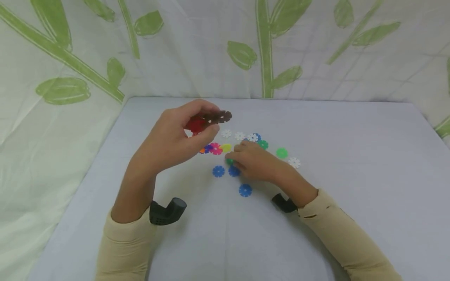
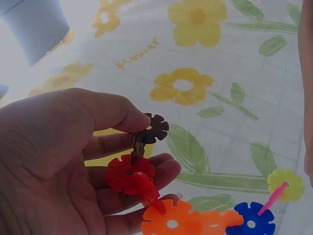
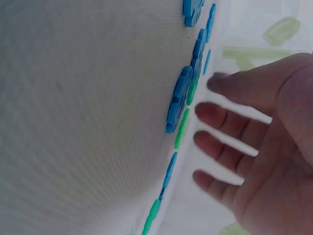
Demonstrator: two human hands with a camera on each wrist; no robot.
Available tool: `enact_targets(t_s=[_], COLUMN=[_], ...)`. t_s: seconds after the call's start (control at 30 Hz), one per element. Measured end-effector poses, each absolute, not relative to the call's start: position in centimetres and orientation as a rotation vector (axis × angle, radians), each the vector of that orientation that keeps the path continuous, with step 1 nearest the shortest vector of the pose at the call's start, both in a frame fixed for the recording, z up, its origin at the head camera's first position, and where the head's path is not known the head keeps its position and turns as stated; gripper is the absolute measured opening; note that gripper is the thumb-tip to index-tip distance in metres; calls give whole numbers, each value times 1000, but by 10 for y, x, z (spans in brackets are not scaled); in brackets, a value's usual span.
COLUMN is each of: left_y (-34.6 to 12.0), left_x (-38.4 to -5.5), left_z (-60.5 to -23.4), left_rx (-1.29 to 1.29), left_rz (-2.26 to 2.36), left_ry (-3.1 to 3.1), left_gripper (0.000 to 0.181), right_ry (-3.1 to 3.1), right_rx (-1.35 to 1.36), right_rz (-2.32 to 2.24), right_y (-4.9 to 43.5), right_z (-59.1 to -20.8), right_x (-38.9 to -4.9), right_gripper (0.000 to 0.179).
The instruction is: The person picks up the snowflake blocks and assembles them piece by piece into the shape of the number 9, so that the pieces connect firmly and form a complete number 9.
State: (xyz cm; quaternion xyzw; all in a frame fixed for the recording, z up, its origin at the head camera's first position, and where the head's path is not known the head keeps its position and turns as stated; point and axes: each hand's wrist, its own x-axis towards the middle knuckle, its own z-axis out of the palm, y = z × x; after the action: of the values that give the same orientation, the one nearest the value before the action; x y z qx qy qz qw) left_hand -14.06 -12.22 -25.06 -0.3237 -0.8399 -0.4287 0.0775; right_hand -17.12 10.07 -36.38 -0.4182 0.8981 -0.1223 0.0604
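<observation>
My left hand (image 1: 168, 136) is raised over the table and pinches a chain of notched plastic flower discs at its brown disc (image 2: 157, 128). Below the brown end, a red disc (image 2: 115, 176) lies against the fingers. From there the chain runs through an orange disc (image 2: 159, 223), a blue disc (image 2: 254, 226) and a pink one to a yellow disc (image 2: 292, 188). Low over loose discs hovers my right hand (image 1: 258, 164), its fingers spread and nothing between them in the right wrist view. A green disc (image 1: 230, 161) is partly hidden under its fingertips.
Loose blue discs (image 1: 245, 190) lie nearer the front. White discs (image 1: 226, 133) sit behind the right hand, while a light green disc (image 1: 282, 152) and another white disc (image 1: 294, 162) lie to its right. A leaf-printed cloth (image 1: 197, 70) hangs behind the pale table (image 1: 351, 175).
</observation>
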Motion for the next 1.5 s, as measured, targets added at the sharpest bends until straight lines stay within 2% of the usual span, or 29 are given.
enact_targets(t_s=[0.13,0.3,0.47,0.63,0.83,1.0,1.13,1.37,1.5], left_y=[-121,-121,-120,-117,-117,-118,-117,-114,-111], left_x=[-140,-139,-136,-136,-138,-138,-139,-142,-142], left_z=[-250,-249,-249,-250,-251,-251,-250,-252,-255], left_rx=[-979,-984,-1016,-1084,-1087,-1038,-1025,-1129,-1197], left_rz=[-1284,-1278,-1332,-1354,-1346,-1329,-1307,-1264,-1197], left_ry=[-2521,-2564,-2555,-2505,-2458,-2420,-2404,-2325,-2282], left_gripper=[24,25,22,15,9,7,9,12,13], right_ry=[2794,2826,2814,2815,2718,2656,2650,2458,2249], right_rx=[-1262,-1200,-1088,-1040,-900,-822,-795,-869,-874], right_rz=[-191,-229,-256,-239,-328,-415,-628,-1536,-1809], right_y=[101,100,100,101,104,114,131,153,153], right_z=[-364,-365,-366,-364,-360,-348,-325,-286,-276], right_x=[-171,-172,-172,-171,-172,-175,-175,-159,-148], right_gripper=[27,16,22,17,29,19,9,18,19])
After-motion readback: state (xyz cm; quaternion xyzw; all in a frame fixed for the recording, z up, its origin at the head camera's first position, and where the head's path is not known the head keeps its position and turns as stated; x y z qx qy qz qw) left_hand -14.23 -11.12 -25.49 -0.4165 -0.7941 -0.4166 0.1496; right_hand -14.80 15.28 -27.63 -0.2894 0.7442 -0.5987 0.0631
